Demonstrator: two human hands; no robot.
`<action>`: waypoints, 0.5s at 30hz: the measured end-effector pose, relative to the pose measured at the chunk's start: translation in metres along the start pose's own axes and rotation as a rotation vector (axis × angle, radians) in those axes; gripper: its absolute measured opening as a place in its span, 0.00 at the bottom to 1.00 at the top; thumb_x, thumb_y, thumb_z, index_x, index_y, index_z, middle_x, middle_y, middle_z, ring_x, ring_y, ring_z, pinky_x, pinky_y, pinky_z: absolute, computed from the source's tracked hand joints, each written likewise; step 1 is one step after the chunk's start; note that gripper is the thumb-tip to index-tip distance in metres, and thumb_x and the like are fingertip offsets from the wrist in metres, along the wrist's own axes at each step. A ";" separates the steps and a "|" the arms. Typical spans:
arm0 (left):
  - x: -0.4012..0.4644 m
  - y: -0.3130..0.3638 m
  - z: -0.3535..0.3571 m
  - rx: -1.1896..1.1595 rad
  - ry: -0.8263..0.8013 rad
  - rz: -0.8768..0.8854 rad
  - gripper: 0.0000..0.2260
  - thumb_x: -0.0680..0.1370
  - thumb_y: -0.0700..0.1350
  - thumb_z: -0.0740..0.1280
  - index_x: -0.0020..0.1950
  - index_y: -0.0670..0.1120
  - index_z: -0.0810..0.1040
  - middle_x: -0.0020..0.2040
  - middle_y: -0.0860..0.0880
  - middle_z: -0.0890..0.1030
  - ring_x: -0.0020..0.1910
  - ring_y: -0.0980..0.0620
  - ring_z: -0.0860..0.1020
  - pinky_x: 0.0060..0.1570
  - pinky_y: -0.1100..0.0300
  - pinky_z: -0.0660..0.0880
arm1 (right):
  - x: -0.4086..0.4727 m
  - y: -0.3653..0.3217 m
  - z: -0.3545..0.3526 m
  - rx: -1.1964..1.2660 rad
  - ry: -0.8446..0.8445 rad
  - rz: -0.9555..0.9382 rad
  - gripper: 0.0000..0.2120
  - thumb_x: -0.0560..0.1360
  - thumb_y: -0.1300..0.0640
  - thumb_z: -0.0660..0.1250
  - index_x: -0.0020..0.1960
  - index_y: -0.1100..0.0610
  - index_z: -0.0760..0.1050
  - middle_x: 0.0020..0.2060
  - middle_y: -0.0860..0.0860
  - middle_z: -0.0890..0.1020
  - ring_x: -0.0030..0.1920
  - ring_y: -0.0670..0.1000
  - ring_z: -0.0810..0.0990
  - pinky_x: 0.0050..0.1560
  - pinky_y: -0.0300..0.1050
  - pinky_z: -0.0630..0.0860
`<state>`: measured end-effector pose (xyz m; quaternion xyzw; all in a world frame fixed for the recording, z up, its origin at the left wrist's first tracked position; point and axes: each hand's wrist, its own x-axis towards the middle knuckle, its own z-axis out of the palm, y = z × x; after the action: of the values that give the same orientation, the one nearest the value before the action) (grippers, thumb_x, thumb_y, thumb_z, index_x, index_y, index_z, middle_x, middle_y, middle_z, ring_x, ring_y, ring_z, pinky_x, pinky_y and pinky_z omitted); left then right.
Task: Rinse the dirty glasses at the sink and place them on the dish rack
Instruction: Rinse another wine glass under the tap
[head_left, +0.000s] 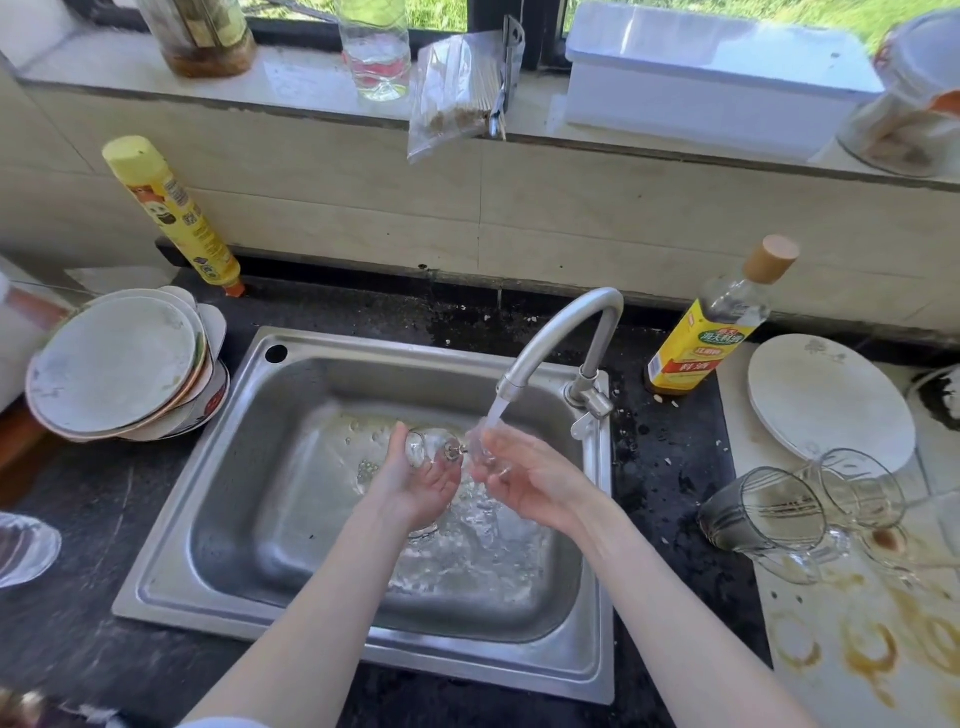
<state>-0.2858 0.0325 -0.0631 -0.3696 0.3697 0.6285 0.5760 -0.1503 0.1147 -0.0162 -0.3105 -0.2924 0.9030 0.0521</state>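
Readable text, head view:

1. Clear bottle with tan cap (714, 325), right of the tap on the dark counter. Yellow label. Green oval at the top reads 海天料酒; red band near the bottom reads 料酒. A small orange strip between the two carries characters too small to read with certainty.

2. Yellow squeeze bottle (174, 213), leaning against the tiled wall left of the sink. Print, a cartoon figure and a barcode are visible; characters blurred, not legible.

3. Jar on the windowsill, upper left (200, 34): label present, unreadable.
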 end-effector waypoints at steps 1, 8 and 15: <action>-0.001 -0.001 0.001 0.003 -0.002 0.000 0.34 0.71 0.61 0.69 0.65 0.39 0.67 0.57 0.46 0.76 0.55 0.50 0.77 0.56 0.57 0.75 | 0.000 0.000 0.000 -0.005 -0.024 -0.003 0.09 0.66 0.57 0.72 0.44 0.60 0.78 0.32 0.51 0.77 0.30 0.47 0.76 0.27 0.32 0.74; -0.004 -0.004 0.007 0.140 0.014 0.132 0.33 0.73 0.61 0.66 0.68 0.39 0.64 0.48 0.45 0.77 0.40 0.54 0.76 0.33 0.63 0.78 | 0.001 0.006 -0.014 0.028 -0.036 -0.003 0.19 0.63 0.53 0.76 0.48 0.62 0.77 0.36 0.54 0.79 0.33 0.47 0.77 0.35 0.35 0.77; -0.007 -0.005 0.020 0.576 -0.089 0.440 0.30 0.78 0.60 0.57 0.74 0.45 0.58 0.66 0.42 0.72 0.64 0.48 0.72 0.64 0.56 0.68 | -0.005 0.004 -0.021 -0.095 0.073 0.145 0.18 0.76 0.41 0.58 0.49 0.56 0.74 0.32 0.52 0.77 0.32 0.50 0.76 0.42 0.43 0.71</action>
<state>-0.2815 0.0473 -0.0484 -0.0762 0.5769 0.6228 0.5229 -0.1332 0.1202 -0.0294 -0.3658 -0.3093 0.8776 -0.0177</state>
